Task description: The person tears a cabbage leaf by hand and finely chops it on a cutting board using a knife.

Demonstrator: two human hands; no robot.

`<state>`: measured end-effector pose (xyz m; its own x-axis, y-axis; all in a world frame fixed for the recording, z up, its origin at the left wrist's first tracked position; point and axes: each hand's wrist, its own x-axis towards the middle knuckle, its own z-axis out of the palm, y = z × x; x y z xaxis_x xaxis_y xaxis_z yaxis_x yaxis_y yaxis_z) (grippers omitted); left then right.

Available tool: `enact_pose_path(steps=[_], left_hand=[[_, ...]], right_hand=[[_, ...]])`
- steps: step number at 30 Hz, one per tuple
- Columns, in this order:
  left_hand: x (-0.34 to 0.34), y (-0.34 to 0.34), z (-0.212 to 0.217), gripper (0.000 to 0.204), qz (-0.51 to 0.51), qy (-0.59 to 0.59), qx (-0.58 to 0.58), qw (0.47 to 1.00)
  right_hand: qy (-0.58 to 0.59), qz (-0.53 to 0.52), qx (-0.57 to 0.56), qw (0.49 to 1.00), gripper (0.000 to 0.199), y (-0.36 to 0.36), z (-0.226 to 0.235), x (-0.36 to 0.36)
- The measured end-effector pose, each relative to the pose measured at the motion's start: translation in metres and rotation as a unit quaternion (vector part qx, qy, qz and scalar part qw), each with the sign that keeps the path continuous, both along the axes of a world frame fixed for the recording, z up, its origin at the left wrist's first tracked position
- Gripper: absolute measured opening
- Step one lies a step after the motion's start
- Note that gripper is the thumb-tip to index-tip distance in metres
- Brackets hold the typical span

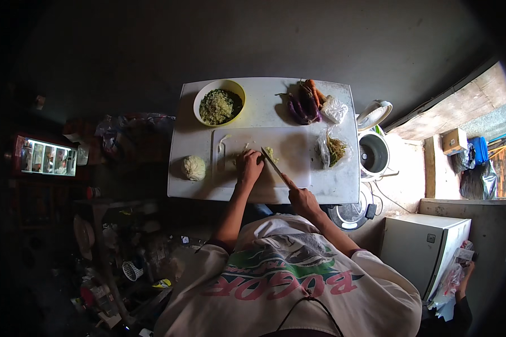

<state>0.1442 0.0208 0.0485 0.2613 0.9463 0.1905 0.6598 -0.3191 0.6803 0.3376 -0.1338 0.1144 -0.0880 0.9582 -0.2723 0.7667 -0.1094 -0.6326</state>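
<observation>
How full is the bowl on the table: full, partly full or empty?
Partly full: in the bowl, chopped vegetables lie heaped, leaving some of its inner side bare.

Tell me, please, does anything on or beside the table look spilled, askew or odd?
Nothing looks clearly spilled or damaged. Slightly odd: a pale scrap lies at the left of the board, apart from the bits by the knife; and the cooker beside the table stands uncovered, its lid up.

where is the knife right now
In the head view, the knife is in the right hand, extending over the white cutting board, just right of the left hand.
</observation>
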Motion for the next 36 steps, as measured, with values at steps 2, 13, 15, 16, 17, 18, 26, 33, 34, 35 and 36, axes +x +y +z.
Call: enact_pose_path(steps=[2, 13, 15, 16, 17, 18, 26, 33, 34, 35, 36], left_hand=[[0.000, 0.000, 0.002, 0.022, 0.000, -0.011, -0.005, 1.000], [0.001, 0.003, -0.015, 0.014, -0.010, 0.010, 0.013, 1.000], [0.002, 0.001, -0.013, 0.013, -0.003, -0.011, 0.013, 1.000], [0.003, -0.001, -0.011, 0.011, 0.005, -0.032, 0.013, 0.999], [0.004, -0.002, -0.007, 0.011, 0.003, -0.032, 0.012, 0.999], [0.006, -0.003, -0.002, 0.011, -0.009, -0.012, 0.041, 0.999], [0.008, 0.004, -0.010, 0.014, -0.023, 0.022, 0.118, 0.992], [0.008, 0.008, -0.029, 0.013, 0.002, 0.013, 0.088, 0.996], [0.007, 0.008, -0.030, 0.014, 0.003, 0.013, 0.083, 0.996], [0.005, 0.008, -0.029, 0.014, 0.004, 0.013, 0.083, 0.996], [0.003, 0.007, -0.028, 0.014, 0.001, 0.022, 0.090, 0.996]], right_hand=[[0.014, -0.004, -0.003, 1.000, 0.074, 0.001, 0.002, 0.002], [0.044, -0.019, -0.059, 0.997, 0.072, 0.003, 0.008, 0.002], [0.105, -0.023, -0.012, 0.994, 0.072, 0.002, 0.001, 0.004], [0.164, -0.026, 0.036, 0.985, 0.073, 0.001, -0.003, 0.005], [0.164, -0.029, 0.035, 0.985, 0.073, 0.002, -0.009, 0.007], [0.186, -0.017, 0.096, 0.978, 0.073, 0.004, -0.015, 0.009], [0.038, -0.004, -0.006, 0.999, 0.074, -0.003, 0.005, 0.014], [-0.004, 0.001, 0.001, 1.000, 0.076, -0.004, 0.009, 0.006], [-0.011, 0.002, 0.000, 1.000, 0.077, -0.004, 0.009, 0.006], [-0.011, 0.003, 0.000, 1.000, 0.077, -0.004, 0.008, 0.005], [-0.011, 0.007, -0.005, 1.000, 0.076, -0.003, 0.008, 0.005]])
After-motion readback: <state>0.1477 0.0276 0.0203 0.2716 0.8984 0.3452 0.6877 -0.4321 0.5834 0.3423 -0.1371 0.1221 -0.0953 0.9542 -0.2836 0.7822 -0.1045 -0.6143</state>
